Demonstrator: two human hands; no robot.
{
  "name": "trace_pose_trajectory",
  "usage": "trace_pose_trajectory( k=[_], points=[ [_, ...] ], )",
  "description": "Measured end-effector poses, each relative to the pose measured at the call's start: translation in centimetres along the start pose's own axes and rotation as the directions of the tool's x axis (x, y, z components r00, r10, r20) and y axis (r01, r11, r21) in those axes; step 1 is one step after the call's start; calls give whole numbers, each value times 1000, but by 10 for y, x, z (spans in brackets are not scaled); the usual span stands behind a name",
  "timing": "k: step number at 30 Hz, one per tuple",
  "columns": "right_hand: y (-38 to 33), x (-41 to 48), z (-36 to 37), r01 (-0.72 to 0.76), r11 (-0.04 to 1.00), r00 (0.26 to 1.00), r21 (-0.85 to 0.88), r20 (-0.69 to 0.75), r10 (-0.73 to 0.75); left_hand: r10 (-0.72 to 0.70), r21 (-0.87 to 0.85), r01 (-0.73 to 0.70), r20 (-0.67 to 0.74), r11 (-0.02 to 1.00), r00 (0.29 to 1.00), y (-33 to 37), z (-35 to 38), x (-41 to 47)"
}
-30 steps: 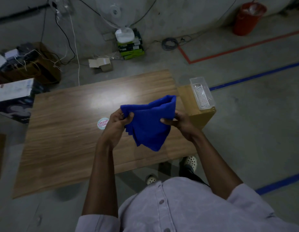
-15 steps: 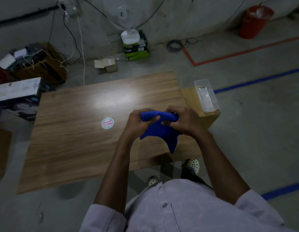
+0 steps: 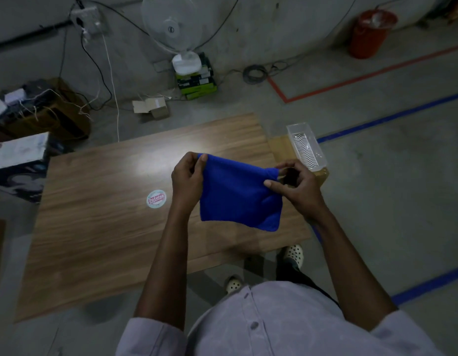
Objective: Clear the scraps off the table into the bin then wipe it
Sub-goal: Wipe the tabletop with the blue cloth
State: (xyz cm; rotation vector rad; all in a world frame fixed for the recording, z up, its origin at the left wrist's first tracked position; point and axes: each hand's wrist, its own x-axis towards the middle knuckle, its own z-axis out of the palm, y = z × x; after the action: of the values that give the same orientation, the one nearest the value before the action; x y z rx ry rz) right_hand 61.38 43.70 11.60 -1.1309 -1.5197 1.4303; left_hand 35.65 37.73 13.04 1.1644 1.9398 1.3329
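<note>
Watching the head view, I see the blue cloth hanging over the table near its 4 o'clock corner, apparently clear of the wood. The left hand pinches the cloth's 10 o'clock corner, thumb and fingers closed on the hem. The right hand pinches the 2 o'clock corner. Such light corner grips could let one side slip and the fold drop open. A wipe swung toward 2 o'clock might knock the clear tray off its stand.
</note>
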Motion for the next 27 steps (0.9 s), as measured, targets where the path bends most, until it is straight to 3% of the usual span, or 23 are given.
trace_pose_trajectory(
  k=[2,6,10,13,16,18,20,22,23,24,26,27],
  points=[
    [3,2,3,8,1000,995,27,-96,-5,11,-60,-12,-12,998,1000,0,-1,-5],
    [11,3,10,3,987,979,-160,-200,-35,129,-79,-128,11,989,992,10,3,-19],
    [11,2,21,116,910,953,-398,-213,-214,295,36,-295,7,955,956,29,8,-31],
    [12,6,26,151,895,936,-421,-231,-266,345,82,-343,-5,936,939,31,8,-33],
    [15,9,30,25,979,938,-201,-335,-92,287,76,-283,-48,956,957,19,6,-31],
    [14,8,31,-116,974,904,192,-385,184,220,74,-213,-102,974,970,8,5,-31],
    [14,6,29,-252,778,815,575,-308,492,158,66,-150,-137,987,978,-2,5,-31],
    [21,4,29,-363,614,740,701,-183,647,154,81,-145,-115,986,981,-6,7,-32],
    [24,2,33,-411,646,738,643,-182,650,174,108,-163,-98,981,980,-5,7,-33],
    [28,-1,37,-434,754,761,493,-248,600,201,144,-188,-81,972,976,-3,7,-32],
    [34,-4,37,-296,954,879,-45,-403,254,251,196,-243,-20,950,968,2,5,-30],
    [35,-3,34,-137,949,940,-284,-341,34,264,214,-264,31,940,964,5,3,-27]
  ],
)
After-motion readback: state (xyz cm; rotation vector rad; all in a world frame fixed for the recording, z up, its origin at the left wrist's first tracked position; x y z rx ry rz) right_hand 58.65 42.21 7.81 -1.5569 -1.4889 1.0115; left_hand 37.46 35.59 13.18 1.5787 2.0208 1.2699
